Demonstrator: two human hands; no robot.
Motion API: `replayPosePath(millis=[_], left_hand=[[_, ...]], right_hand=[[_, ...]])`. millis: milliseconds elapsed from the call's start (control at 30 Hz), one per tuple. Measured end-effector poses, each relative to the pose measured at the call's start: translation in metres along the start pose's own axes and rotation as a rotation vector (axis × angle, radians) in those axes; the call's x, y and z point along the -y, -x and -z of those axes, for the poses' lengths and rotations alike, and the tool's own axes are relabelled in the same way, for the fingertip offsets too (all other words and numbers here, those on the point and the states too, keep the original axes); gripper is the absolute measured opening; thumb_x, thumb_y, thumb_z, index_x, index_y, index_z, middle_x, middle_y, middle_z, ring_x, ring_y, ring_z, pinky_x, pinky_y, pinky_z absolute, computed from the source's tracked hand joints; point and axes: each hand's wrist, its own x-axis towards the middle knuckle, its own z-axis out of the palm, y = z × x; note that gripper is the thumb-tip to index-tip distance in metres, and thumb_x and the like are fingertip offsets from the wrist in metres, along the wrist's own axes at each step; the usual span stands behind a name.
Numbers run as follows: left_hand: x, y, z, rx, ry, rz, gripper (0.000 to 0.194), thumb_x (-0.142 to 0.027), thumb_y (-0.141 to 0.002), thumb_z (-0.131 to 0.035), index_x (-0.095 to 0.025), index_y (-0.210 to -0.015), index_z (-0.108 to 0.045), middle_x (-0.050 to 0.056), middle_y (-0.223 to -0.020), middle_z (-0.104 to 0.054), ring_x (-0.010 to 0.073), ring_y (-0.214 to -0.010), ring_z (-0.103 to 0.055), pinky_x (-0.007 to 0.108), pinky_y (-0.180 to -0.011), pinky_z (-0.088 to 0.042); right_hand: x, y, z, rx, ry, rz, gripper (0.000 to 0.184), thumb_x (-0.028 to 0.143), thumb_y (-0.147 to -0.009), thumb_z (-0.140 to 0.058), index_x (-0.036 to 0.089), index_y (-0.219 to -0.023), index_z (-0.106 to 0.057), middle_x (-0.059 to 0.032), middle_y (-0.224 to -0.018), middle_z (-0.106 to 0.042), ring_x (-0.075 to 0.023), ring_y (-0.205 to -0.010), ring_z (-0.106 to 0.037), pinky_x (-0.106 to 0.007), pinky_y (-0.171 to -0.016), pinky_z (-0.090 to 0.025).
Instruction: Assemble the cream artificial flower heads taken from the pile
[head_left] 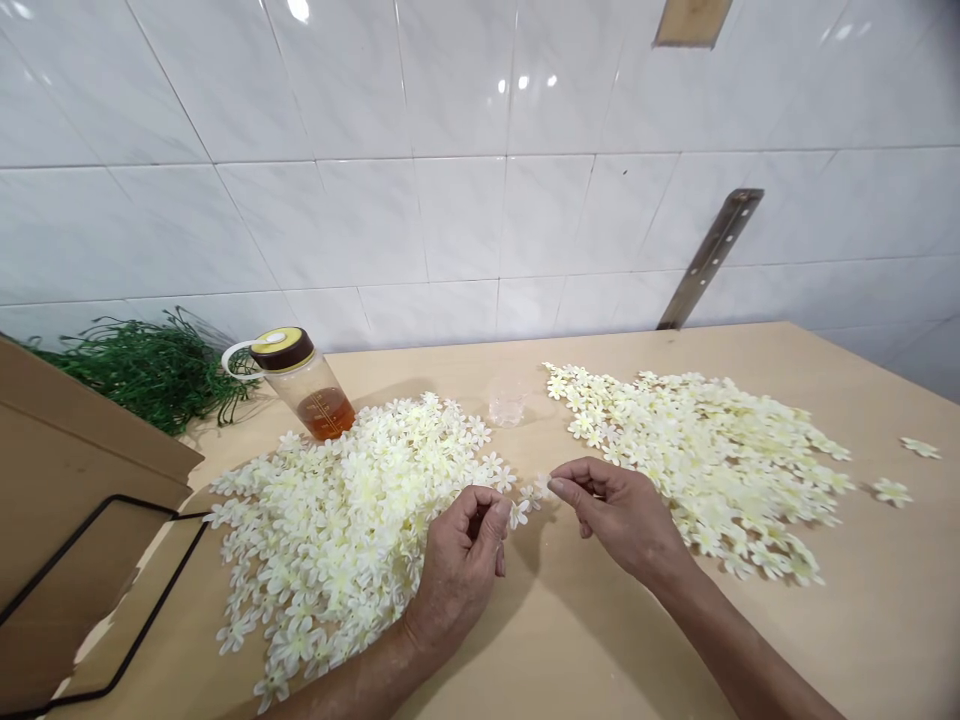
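My left hand is closed in a pinch at the right edge of a large heap of artificial flowers. At its thumb and fingertip shows a small white artificial flower. Just to the right, my right hand pinches at a pale, blurred artificial flower; the fingertips partly hide it. The two hands are close but apart, over the table. A second, flatter spread of artificial flowers lies behind and right of my right hand.
A small clear container stands between the flower piles. A lidded bottle with amber liquid stands behind the left heap. Green artificial stems, a cardboard box and a black wire frame are at left. Behind the table rises a tiled wall.
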Motion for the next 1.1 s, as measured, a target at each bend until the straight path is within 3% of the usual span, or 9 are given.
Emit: replayPosePath(millis=[133,233,367,467,600,733,900,1000,1100], left_hand=[[0.001,0.0,0.0,0.0,0.014,-0.01,0.026,-0.039,-0.093,-0.052,-0.016,-0.084,-0.058,-0.006,-0.054,-0.046,0.0069,-0.046,-0.044,0.018,-0.047,-0.037],[0.0,0.001,-0.001,-0.002,0.031,-0.037,0.025,-0.038,-0.092,-0.053,-0.015,-0.084,-0.06,-0.005,-0.055,-0.048,0.007,-0.047,-0.045,0.018,-0.048,-0.038],[-0.003,0.003,0.0,0.033,-0.002,-0.071,0.024,-0.036,-0.092,-0.055,-0.014,-0.085,-0.063,-0.003,-0.057,-0.052,0.0076,-0.05,-0.049,0.019,-0.05,-0.041],[-0.003,0.004,0.0,0.045,-0.022,-0.073,0.022,-0.035,-0.092,-0.055,-0.015,-0.091,-0.064,-0.002,-0.059,-0.055,0.0081,-0.05,-0.051,0.019,-0.051,-0.042],[-0.001,0.005,-0.002,0.001,0.035,-0.037,0.024,-0.037,-0.093,-0.053,-0.017,-0.104,-0.06,-0.001,-0.07,-0.059,0.0078,-0.05,-0.053,0.019,-0.049,-0.044],[0.001,0.004,-0.004,-0.011,0.044,-0.019,0.026,-0.039,-0.093,-0.051,-0.017,-0.105,-0.058,0.0,-0.074,-0.06,0.0074,-0.05,-0.054,0.019,-0.049,-0.044],[-0.004,0.007,0.0,-0.012,-0.02,-0.064,0.024,-0.036,-0.094,-0.049,-0.018,-0.107,-0.058,0.0,-0.074,-0.058,0.0089,-0.052,-0.053,0.02,-0.051,-0.044],[-0.013,0.018,-0.001,0.112,-0.208,-0.268,0.014,-0.026,-0.092,-0.051,-0.018,-0.097,-0.063,0.003,-0.071,-0.058,0.013,-0.061,-0.054,0.024,-0.06,-0.045],[-0.019,0.031,-0.009,0.427,-0.378,-0.539,0.012,-0.019,-0.088,-0.053,-0.018,-0.091,-0.065,0.005,-0.069,-0.061,0.0148,-0.061,-0.055,0.026,-0.059,-0.044]], right_hand=[[0.006,0.004,-0.002,0.187,-0.046,0.03,0.039,0.051,-0.089,-0.055,0.017,-0.102,-0.07,0.0008,-0.057,-0.058,-0.0123,-0.049,-0.056,-0.023,-0.048,-0.049],[0.011,0.008,-0.003,0.264,-0.053,0.038,0.04,0.049,-0.089,-0.057,0.018,-0.112,-0.067,0.0021,-0.058,-0.057,-0.0098,-0.046,-0.051,-0.021,-0.045,-0.045],[0.013,0.01,-0.011,0.34,-0.057,0.022,0.033,0.044,-0.086,-0.062,0.018,-0.106,-0.07,0.0002,-0.066,-0.063,-0.0073,-0.045,-0.046,-0.019,-0.042,-0.04],[0.01,0.01,-0.016,0.282,-0.018,0.078,0.028,0.041,-0.086,-0.062,0.019,-0.1,-0.073,-0.0023,-0.075,-0.068,-0.0089,-0.05,-0.051,-0.02,-0.045,-0.042],[0.008,0.01,-0.016,0.098,0.132,0.257,0.021,0.038,-0.087,-0.062,0.022,-0.092,-0.073,-0.0036,-0.078,-0.069,-0.0137,-0.062,-0.059,-0.023,-0.056,-0.047],[0.011,0.012,-0.012,0.016,0.238,0.408,0.02,0.036,-0.091,-0.057,0.022,-0.087,-0.07,-0.0048,-0.079,-0.069,-0.016,-0.068,-0.062,-0.026,-0.063,-0.049],[0.012,0.014,-0.01,0.017,0.301,0.362,0.028,0.042,-0.095,-0.048,0.022,-0.088,-0.066,-0.0054,-0.077,-0.068,-0.0166,-0.063,-0.062,-0.027,-0.06,-0.05],[0.007,0.011,-0.008,-0.017,0.276,0.311,0.029,0.043,-0.094,-0.048,0.021,-0.095,-0.067,-0.0066,-0.081,-0.069,-0.0168,-0.063,-0.064,-0.026,-0.058,-0.051],[0.002,0.003,-0.003,-0.12,0.308,0.255,0.03,0.046,-0.091,-0.052,0.021,-0.092,-0.069,-0.0057,-0.08,-0.07,-0.0169,-0.061,-0.064,-0.027,-0.055,-0.051]])
